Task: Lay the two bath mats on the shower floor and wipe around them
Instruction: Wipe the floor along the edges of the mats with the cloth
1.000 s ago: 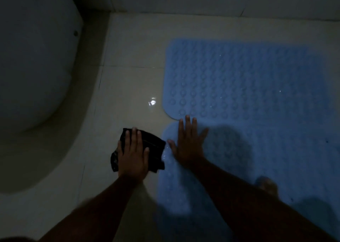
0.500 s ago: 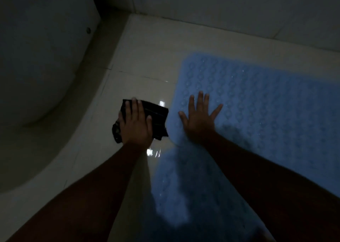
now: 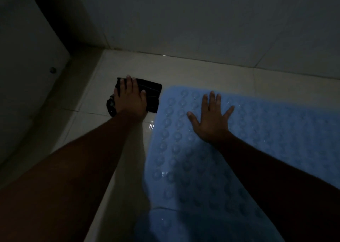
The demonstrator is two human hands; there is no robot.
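Head view: your two hands on the shower floor point(image 3: 132, 65), near the wall.
Your left hand point(image 3: 128, 99) lay flat, fingers straight, pressing a dark cloth point(image 3: 153, 94) onto the pale tiles just beside the blue bath mat point(image 3: 272, 126). Your right hand point(image 3: 211, 121) rested palm down on that mat, fingers spread wide, holding nothing. A second mat point(image 3: 184, 227) met its near edge.

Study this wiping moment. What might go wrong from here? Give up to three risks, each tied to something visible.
1. Water glints on the floor beside the mat, which may slide under the pressing right hand.
2. The cloth under the left hand is near the mat's corner and could lift it.
3. Dim light may hide unwiped patches.
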